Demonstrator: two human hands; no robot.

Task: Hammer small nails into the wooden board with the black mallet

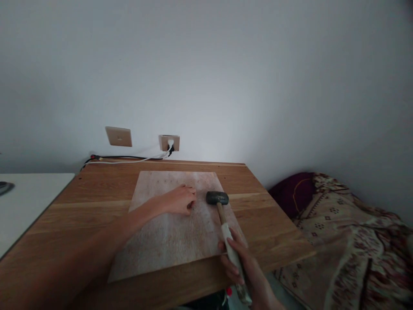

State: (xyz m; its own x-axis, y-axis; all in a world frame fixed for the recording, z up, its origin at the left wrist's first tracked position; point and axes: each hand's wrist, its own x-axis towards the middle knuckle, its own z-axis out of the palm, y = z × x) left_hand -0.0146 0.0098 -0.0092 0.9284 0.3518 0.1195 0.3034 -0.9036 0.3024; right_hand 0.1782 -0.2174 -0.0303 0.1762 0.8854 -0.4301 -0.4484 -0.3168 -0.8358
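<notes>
A worn, pale board [171, 241] lies flat on the wooden table. Over its middle is my left hand [181, 199], fingers curled closed; whatever it pinches, if anything, is too small to name. My right hand [240, 260] wraps the white-covered handle of a rubber mallet [217, 198] at the table's front edge. The mallet's black head is above the board's right side, a short way right of my left hand, not touching it.
The wooden table [271, 232] stands against a white wall. Cables [129, 159] run along its back edge to a wall socket [170, 143]. A white surface [29, 202] adjoins on the left. To the right is a bed with patterned bedding [335, 232].
</notes>
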